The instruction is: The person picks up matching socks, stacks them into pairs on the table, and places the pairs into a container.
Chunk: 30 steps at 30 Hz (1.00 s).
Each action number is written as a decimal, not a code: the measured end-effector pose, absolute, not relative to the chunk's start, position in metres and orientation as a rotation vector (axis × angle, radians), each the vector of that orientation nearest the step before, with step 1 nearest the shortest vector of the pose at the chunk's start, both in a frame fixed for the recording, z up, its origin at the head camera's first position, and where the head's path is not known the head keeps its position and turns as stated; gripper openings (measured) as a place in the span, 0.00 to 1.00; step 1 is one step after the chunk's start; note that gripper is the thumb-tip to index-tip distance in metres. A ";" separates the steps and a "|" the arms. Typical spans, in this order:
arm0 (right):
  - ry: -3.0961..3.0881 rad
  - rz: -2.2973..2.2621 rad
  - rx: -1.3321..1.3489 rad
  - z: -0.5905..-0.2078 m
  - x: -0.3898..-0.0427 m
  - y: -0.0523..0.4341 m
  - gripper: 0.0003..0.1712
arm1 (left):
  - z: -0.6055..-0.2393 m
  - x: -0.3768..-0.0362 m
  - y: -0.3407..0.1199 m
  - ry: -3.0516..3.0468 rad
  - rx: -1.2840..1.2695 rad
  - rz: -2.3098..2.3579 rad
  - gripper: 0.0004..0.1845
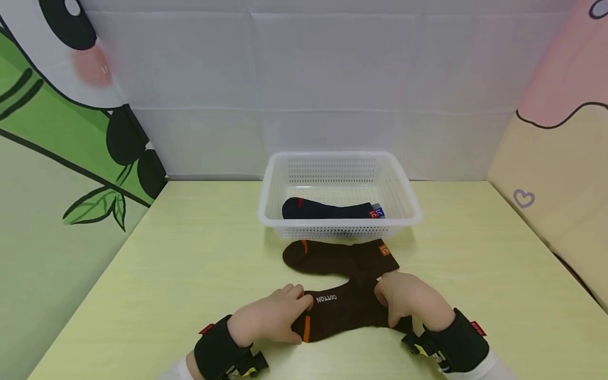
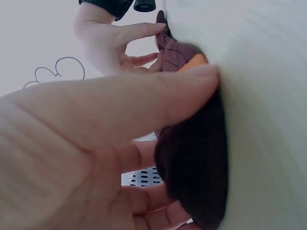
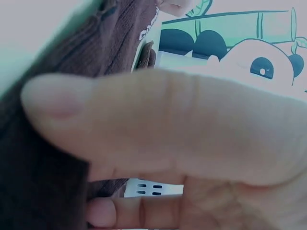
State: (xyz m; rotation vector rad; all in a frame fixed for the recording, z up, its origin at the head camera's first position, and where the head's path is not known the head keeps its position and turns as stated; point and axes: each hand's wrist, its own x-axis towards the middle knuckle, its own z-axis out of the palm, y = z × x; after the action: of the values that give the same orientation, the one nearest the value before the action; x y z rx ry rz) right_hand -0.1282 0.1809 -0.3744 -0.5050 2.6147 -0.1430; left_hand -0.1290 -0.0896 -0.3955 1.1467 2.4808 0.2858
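Two dark brown socks lie on the table in the head view, touching each other near their leg parts. The near brown sock has white "COTTON" lettering and an orange stripe by its toe. My left hand pinches it at the toe end, thumb on one side and fingers on the other in the left wrist view. Around its leg part, my right hand grips with thumb and fingers, partly covering the cuff. Just behind lies the far brown sock, its toe to the left and an orange label at its cuff.
Behind the socks stands a white perforated plastic basket. Inside it lie dark navy socks with red and blue labels at the right end. A pale wall cloth hangs behind the table, with printed cartoon panels at both sides.
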 end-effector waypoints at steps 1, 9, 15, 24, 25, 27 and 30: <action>2.620 -0.149 -0.510 -0.374 -0.128 0.181 0.17 | -0.395 -0.129 -0.089 2.486 1.158 0.278 0.21; 2.569 -0.436 -0.632 -0.373 -0.133 0.186 0.17 | -0.402 -0.134 -0.090 2.556 1.253 0.276 0.13; 2.522 -0.567 -0.784 -0.371 -0.142 0.191 0.12 | -0.406 -0.144 -0.091 2.560 1.145 0.472 0.09; 2.566 -0.646 -0.864 -0.372 -0.149 0.198 0.03 | -0.406 -0.151 -0.094 2.537 0.871 0.709 0.05; 2.553 -0.659 -0.869 -0.371 -0.150 0.200 0.02 | -0.405 -0.152 -0.094 2.527 0.859 0.733 0.05; 2.525 -0.669 -0.881 -0.368 -0.151 0.205 0.09 | -0.405 -0.152 -0.095 2.514 0.836 0.787 0.04; 2.486 -0.667 -0.915 -0.362 -0.152 0.215 0.17 | -0.405 -0.154 -0.095 2.508 0.805 0.842 0.03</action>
State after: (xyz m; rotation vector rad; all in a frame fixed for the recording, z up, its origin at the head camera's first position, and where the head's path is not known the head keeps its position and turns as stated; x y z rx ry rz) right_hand -0.1518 0.2150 -0.3622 -0.9148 2.4859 -0.6667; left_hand -0.1541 -0.0950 -0.4051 0.8054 2.5077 0.8416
